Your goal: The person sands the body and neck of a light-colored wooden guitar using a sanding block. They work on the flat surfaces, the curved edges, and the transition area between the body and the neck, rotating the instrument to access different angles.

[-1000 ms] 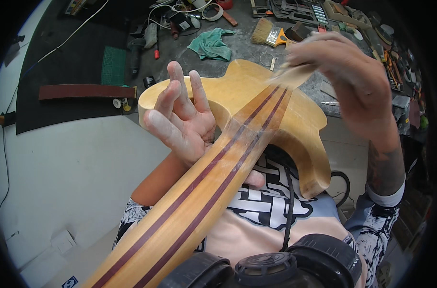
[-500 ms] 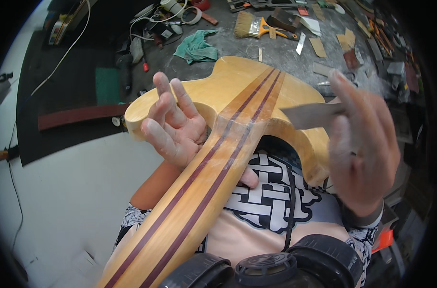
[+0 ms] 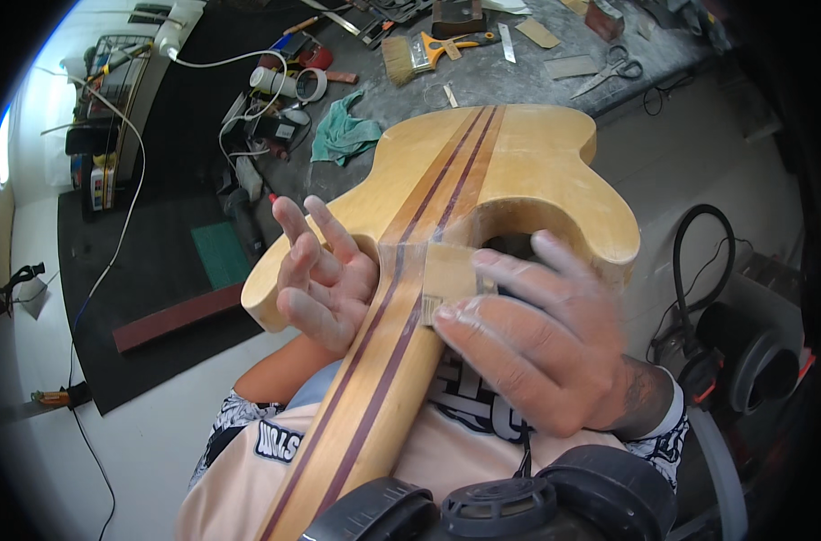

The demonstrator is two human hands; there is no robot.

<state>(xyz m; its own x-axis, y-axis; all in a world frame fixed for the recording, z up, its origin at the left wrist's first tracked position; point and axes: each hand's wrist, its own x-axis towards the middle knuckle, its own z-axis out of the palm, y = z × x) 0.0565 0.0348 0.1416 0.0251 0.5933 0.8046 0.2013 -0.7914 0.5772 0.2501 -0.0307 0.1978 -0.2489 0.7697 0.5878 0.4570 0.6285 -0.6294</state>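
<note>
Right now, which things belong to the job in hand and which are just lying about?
In use: left hand, right hand, wooden guitar body, sandpaper piece.
Lying about: paintbrush, scissors, green rag, tape roll.

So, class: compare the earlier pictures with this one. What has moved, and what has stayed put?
The right hand, earlier raised off to the right with the sandpaper piece, has come down and presses it on the guitar neck. The left hand still supports the neck from beneath, fingers spread.

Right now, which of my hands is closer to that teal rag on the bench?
Left. Your left hand cradles the guitar body just below the teal rag; your right hand presses sandpaper farther away.
</note>
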